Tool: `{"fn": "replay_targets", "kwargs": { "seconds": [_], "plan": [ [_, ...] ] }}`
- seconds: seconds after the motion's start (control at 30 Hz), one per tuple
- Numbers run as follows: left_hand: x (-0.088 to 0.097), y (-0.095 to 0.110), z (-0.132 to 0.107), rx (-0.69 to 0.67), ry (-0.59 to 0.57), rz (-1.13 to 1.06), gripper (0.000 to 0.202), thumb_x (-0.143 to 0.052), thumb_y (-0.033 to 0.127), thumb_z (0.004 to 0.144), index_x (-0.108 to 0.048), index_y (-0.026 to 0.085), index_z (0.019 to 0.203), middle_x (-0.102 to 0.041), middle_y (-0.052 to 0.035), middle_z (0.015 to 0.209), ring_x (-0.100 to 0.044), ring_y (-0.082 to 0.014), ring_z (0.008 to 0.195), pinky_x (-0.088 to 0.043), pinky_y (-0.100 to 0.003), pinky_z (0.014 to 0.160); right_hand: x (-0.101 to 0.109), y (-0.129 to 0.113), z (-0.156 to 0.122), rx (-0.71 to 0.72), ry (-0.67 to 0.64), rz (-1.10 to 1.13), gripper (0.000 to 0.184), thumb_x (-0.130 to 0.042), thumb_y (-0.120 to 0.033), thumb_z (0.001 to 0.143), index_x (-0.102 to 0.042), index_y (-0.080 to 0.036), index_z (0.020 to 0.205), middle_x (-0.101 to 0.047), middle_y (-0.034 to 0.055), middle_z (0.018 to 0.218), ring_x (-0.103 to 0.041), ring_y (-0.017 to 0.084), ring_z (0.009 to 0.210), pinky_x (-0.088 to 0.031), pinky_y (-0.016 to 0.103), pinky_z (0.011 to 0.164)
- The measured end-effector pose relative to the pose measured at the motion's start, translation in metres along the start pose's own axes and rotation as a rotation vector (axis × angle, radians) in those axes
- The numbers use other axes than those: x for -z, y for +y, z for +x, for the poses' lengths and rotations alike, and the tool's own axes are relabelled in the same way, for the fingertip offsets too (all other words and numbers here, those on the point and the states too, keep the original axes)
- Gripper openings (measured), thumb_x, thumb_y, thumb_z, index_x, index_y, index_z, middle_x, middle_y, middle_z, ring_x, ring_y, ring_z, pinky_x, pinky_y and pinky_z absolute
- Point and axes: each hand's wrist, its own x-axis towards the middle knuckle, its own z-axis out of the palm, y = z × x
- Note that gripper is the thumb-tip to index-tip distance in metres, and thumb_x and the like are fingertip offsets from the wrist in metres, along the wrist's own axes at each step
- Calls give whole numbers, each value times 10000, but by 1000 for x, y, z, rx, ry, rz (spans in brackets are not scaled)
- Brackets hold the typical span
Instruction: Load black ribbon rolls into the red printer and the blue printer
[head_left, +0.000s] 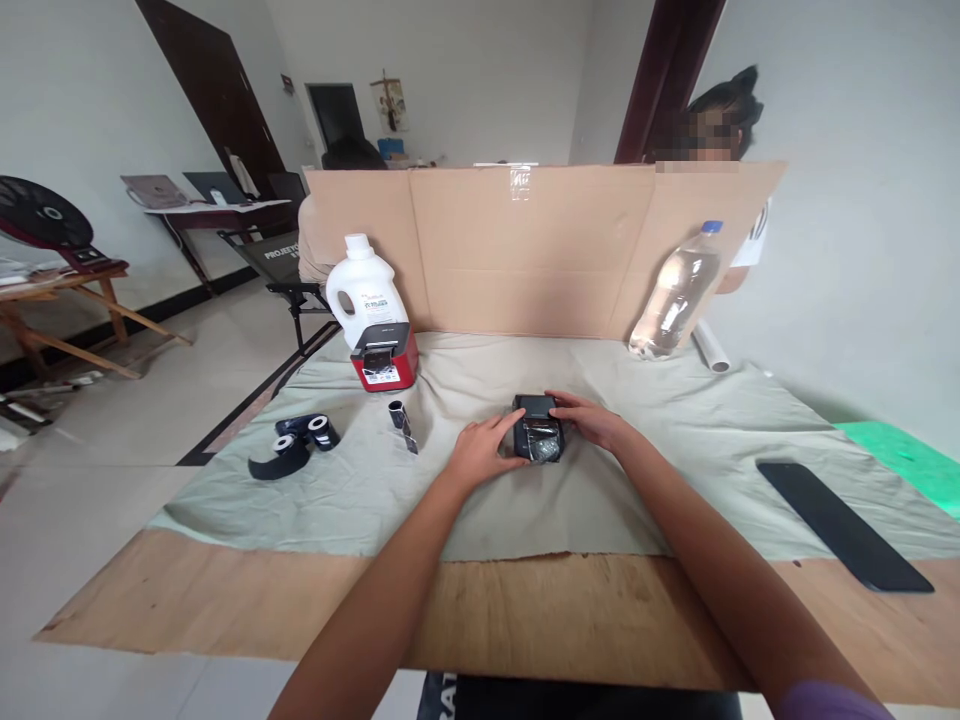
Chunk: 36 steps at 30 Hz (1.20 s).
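Observation:
A small black cartridge-like device [537, 428] lies on the grey-green cloth [420, 480] in the middle of the table. My left hand [480, 450] grips its left side, fingers curled round it. My right hand [589, 416] rests on its top right edge, fingers closed over it. A red and black label printer [385, 357] stands at the back left. A small black roll [401, 417] lies left of my hands. Further left lie loose black ribbon spools [296, 444].
A white jug [364, 290] stands behind the printer. A clear water bottle [676, 290] leans against the cardboard screen [525, 245]. A black flat slab [841, 523] lies at the right. Another person sits behind the screen. Bare wooden tabletop [300, 600] runs along the front.

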Motion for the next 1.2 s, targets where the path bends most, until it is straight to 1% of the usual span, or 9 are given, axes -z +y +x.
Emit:
{"fn": "replay_targets", "kwargs": {
  "seconds": [0.13, 0.27, 0.47, 0.57, 0.67, 0.8, 0.9, 1.03, 1.2],
  "plan": [
    [-3, -2, 1, -3, 9, 5, 886, -783, 541, 756, -399, 328, 1526, -641, -95, 1249, -650, -279, 1093, -504, -398, 938, 1, 9, 1, 40, 19, 9, 613, -749, -394, 738, -633, -298, 1332, -594, 52, 1434, -560, 289, 1253, -431, 450, 1037],
    [-5, -3, 0, -12, 13, -15, 912, -796, 502, 755, -378, 307, 1542, -567, -131, 1436, -562, -316, 1274, -455, -456, 1031, -18, 22, -8, 143, 189, 7, 524, -647, -467, 821, -643, -296, 1316, -625, 42, 1396, -543, 266, 1293, -386, 443, 1125],
    [-8, 3, 10, -40, -7, -99, 864, -842, 423, 720, -471, 305, 1491, -707, -76, 1278, -687, -265, 1108, -479, -394, 1002, -36, 41, -29, 389, 287, -44, 588, -524, -603, 883, -635, -248, 1338, -623, 74, 1396, -531, 278, 1321, -334, 470, 1176],
    [-13, 18, 45, -102, 44, -127, 866, -864, 421, 693, -502, 295, 1470, -678, -80, 1327, -690, -270, 1120, -487, -388, 1008, -6, 31, -26, 411, 361, 12, 628, -518, -678, 866, -674, -237, 1285, -667, 80, 1333, -566, 292, 1278, -361, 481, 1151],
    [-27, 45, 105, -134, 70, -185, 854, -855, 412, 708, -497, 306, 1476, -720, -63, 1254, -707, -263, 1081, -500, -371, 998, 49, 12, -12, 444, 473, 38, 625, -502, -712, 858, -720, -225, 1184, -725, 73, 1211, -605, 299, 1208, -391, 483, 1116],
    [-63, 88, 193, -119, 87, -265, 837, -832, 454, 727, -498, 304, 1480, -761, -58, 1153, -717, -267, 1034, -517, -350, 958, 129, -1, 9, 434, 653, 9, 641, -417, -711, 879, -751, -172, 971, -756, 83, 1010, -649, 293, 1062, -446, 440, 1028],
    [-97, 108, 242, -124, 26, -261, 839, -834, 481, 717, -513, 299, 1471, -785, -59, 1042, -726, -267, 950, -504, -371, 961, 170, 11, 21, 351, 782, 43, 667, -397, -715, 857, -733, -144, 927, -750, 110, 988, -653, 289, 1014, -476, 403, 957],
    [-133, 118, 273, -190, -57, -185, 861, -831, 545, 696, -523, 299, 1462, -787, -59, 969, -715, -267, 931, -458, -402, 1003, 198, 36, 26, 264, 847, 57, 656, -381, -684, 864, -734, -135, 933, -751, 125, 1002, -653, 282, 1006, -480, 378, 932],
    [-150, 130, 275, -166, -103, -159, 876, -812, 569, 714, -491, 301, 1484, -780, -58, 969, -710, -268, 956, -425, -417, 1031, 215, 52, 25, 191, 841, 92, 646, -373, -667, 884, -745, -149, 989, -753, 116, 1030, -663, 275, 1003, -480, 380, 944]
  ]
}}
